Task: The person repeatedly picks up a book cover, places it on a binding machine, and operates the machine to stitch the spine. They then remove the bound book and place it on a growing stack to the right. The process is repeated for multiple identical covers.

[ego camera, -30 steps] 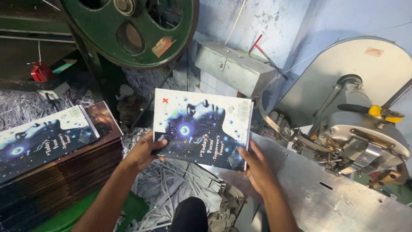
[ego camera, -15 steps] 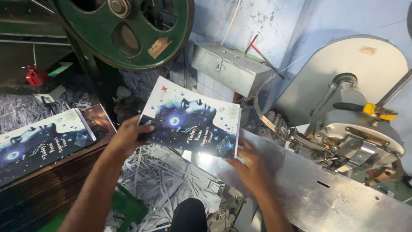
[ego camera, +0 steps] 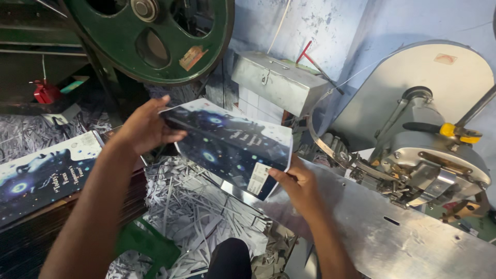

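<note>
1. Booklet: dark printed cover, held in the air between both hands, above the paper scraps. It touches neither the stack nor the plate.
2. Left hand: fingers curled over the booklet's upper-left corner, thumb underneath, pinching that edge.
3. Right hand: pinches the lower-right corner, thumb on top, other fingers hidden behind the sheet.
4. Long axis: runs diagonally from the left hand down to the right hand. The cover is tilted, its right side dropped toward the right hand.
5. Key relation: the steel plate lies directly under and right of the right hand, and the booklet's low corner hangs just over the plate's near edge. The stitcher head sits further right of that hand, well apart from the booklet.
6. Stack of matching covers lies below and left of the left hand, apart from the booklet.
7. Nearer hand: right is nearer the plate, left nearer the stack.
</note>
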